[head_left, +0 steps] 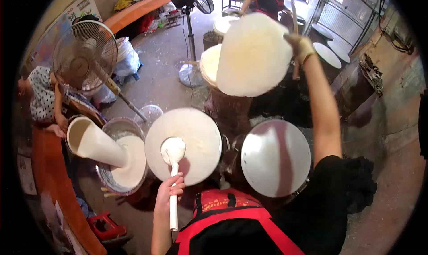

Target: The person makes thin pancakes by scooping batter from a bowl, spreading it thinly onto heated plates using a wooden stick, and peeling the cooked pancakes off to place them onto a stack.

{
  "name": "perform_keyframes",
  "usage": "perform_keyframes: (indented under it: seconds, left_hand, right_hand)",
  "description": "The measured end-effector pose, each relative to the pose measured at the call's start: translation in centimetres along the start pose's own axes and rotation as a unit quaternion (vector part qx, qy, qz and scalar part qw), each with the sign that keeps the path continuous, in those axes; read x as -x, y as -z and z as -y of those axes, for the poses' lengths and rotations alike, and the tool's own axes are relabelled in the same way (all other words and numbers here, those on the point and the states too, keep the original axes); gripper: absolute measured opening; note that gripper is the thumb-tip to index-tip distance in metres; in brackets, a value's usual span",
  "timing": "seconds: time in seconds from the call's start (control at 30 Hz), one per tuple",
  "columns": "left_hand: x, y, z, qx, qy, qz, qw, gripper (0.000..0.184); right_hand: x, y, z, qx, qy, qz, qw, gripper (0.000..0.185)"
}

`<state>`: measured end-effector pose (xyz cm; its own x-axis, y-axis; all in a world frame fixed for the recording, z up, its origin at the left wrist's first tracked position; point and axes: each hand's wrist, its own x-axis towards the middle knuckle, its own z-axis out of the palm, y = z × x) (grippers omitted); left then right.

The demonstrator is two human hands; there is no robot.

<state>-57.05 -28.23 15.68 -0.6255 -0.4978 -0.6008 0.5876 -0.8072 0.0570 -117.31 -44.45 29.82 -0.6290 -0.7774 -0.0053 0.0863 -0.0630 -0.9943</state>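
Observation:
My left hand (168,193) is wrapped round the white tubular handle of a ladle (174,151). The ladle's bowl, coated in white batter, rests on or just above a round white steaming surface (200,139). My right hand (301,47), in a pale, soiled glove, reaches far forward and grips the right edge of a large pale round disc (255,54). Whether this disc is a thin sheet or a lid I cannot tell. Left of the steaming surface, a pot of white batter (136,159) holds a tall pale cylinder (96,141), tilted leftward.
A pot with a round metal lid (275,158) stands at right. Beyond the disc is a stack of pale rounds (209,62). A fan (84,54) and a person in a dotted garment (41,94) are at left. Another person (267,1) works at the back. A red stool (106,226) sits low left.

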Motion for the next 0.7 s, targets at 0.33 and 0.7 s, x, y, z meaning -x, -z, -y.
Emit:
perform_keyframes:
  seconds: [0.33, 0.7]
  left_hand:
    - [-6.1, -3.8, -12.2, -0.112, -0.013, -0.059, 0.992, 0.007]
    - [-7.6, -5.7, -10.1, -0.172, 0.004, -0.014, 0.985, 0.004]
  right_hand:
    - [-3.9, -9.4, -31.0, -0.232, -0.207, -0.412, 0.857, 0.016]
    - [2.5, -11.5, -29.0, 0.052, -0.028, -0.429, 0.901, 0.030]
